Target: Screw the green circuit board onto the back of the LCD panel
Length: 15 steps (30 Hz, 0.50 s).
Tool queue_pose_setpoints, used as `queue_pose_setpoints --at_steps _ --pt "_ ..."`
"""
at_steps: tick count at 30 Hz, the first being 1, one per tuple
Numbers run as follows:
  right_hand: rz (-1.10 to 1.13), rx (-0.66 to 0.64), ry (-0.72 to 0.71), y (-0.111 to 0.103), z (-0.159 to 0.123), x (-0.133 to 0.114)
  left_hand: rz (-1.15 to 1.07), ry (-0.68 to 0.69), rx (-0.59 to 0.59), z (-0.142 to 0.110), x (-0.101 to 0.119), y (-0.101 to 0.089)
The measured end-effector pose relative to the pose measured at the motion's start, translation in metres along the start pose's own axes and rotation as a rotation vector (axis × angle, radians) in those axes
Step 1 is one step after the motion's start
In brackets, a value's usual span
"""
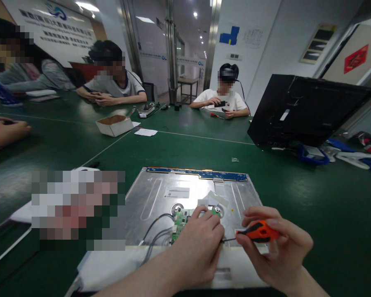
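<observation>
An opened display panel [154, 194] lies metal back up on the table, with a blue strip board [185, 172] along its far edge. My left hand [200, 235] rests over a green circuit board [181, 218] near the panel's middle; its fingers are curled and the fingertips are hidden. Between the thumb and fingers of my right hand [284, 243] is an orange and black screwdriver [261, 232], held nearly level. The shaft points left and its tip disappears behind my left hand. Dark cables [157, 231] run from the board's left side.
A large black screen casing [309, 111] stands at the right, with blue and white items [315, 154] below it. A cardboard box [114, 125] and paper [146, 132] lie farther back on the green table [204, 150]. Several people sit around it.
</observation>
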State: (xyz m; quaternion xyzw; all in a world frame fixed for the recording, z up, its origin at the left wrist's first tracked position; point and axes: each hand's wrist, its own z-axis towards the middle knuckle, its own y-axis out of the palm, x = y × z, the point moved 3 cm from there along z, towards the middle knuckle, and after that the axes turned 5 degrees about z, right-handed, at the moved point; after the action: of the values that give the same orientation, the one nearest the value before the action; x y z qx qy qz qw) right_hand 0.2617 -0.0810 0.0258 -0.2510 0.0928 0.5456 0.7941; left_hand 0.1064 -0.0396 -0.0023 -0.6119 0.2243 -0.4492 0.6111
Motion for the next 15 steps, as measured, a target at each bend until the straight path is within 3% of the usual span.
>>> queue_pose_setpoints --at_steps 5,10,12,15 --pt "-0.145 -0.085 0.020 -0.0029 0.0025 -0.0022 0.006 0.008 0.004 -0.0002 -0.0011 0.0022" --pt "-0.236 -0.191 -0.081 -0.0028 0.0027 -0.0051 -0.012 0.022 0.028 -0.0006 -0.0015 0.0023" --pt "-0.203 -0.169 -0.065 -0.0029 -0.0004 -0.0024 -0.008 0.019 0.024 -0.0005 -0.0011 0.0014" --pt "-0.112 -0.034 0.010 -0.0048 -0.0053 0.0027 0.009 0.006 0.002 0.0000 -0.0003 0.0001"
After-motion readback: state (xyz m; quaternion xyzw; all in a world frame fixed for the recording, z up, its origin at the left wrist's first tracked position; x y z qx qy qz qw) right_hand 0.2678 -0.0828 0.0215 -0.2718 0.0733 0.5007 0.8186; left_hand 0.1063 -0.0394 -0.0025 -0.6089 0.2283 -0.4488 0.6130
